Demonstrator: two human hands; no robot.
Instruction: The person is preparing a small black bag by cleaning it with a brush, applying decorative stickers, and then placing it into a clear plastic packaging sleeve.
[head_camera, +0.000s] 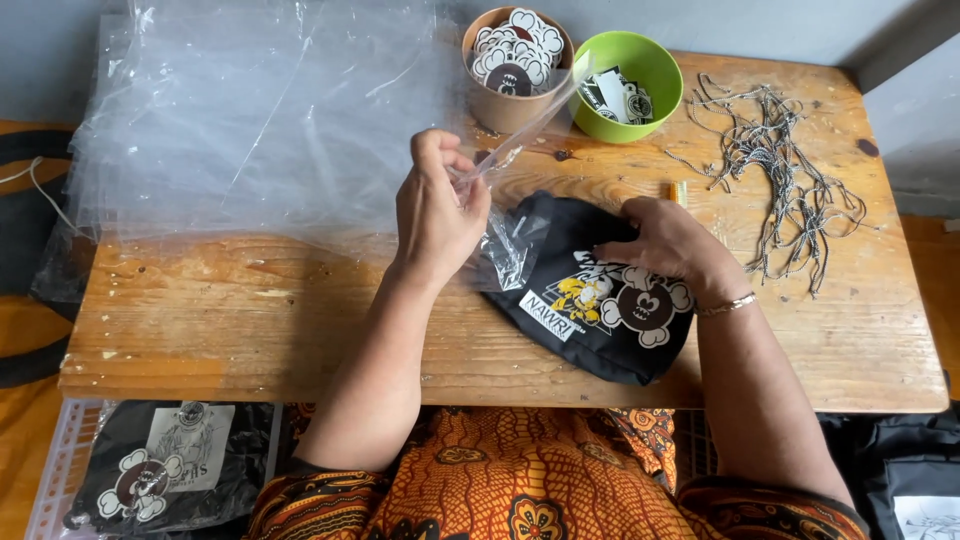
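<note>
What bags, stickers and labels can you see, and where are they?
Clear plastic bags: pile at the table's back left.
Clear bag: pinched by left hand.
Black folded cloth: under right hand, with white and yellow prints.
Stickers: white and dark, in tan cup.
Cards: in green bowl.

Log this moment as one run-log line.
left hand: pinching clear plastic bag open | right hand: resting on folded black printed garment | wooden table: bag stack, brown cup, green bowl, cords
</note>
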